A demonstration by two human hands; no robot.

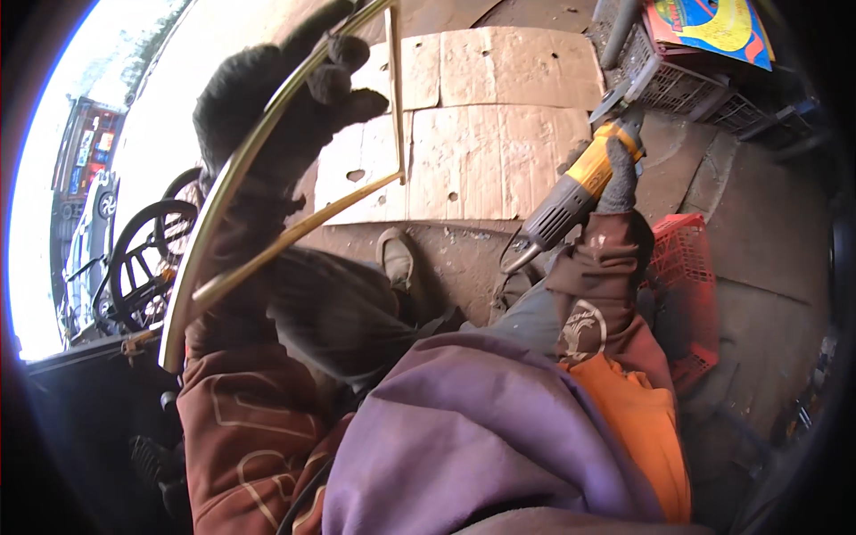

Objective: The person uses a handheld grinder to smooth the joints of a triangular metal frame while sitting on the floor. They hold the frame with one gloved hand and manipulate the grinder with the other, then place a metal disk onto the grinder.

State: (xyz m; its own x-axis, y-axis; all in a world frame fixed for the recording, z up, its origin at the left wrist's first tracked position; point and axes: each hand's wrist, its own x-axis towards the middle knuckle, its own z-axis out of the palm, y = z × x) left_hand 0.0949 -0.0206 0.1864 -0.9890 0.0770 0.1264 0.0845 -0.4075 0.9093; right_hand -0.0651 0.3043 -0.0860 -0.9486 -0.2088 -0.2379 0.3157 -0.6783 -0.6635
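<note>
A worn floor [767,232] runs beneath the scene, and flattened, hole-punched cardboard [499,169] lies across it in front of a worker seen from above. The worker, in a purple garment [473,419] over brown sleeves, is at the cardboard's near side, legs bent toward it. A gold-toned metal frame [294,236], one long curved strip joined to straight bars, hangs in the air over the cardboard's left end, tilted and reaching past its near edge. A red plastic crate [709,299] sits right of the cardboard, toward the worker, while a grey slatted crate [673,87] stands off its far right corner with brightly printed sheets [713,31] on top. A yellow-and-grey angle grinder [588,174] slants by the cardboard's right edge, its disc end pointing away from the worker; whether it is running I cannot tell from where I stand. Black spoked wheels [150,267] show well left of the cardboard. The worker's gloved hands are wide apart: the left hand [303,120], over the cardboard's left end, curls its fingers around the frame's curved strip; the right hand [617,178], beside the right edge, is clamped on the grinder's body. A drab shoe [395,254] rests just off the cardboard's near edge.
</note>
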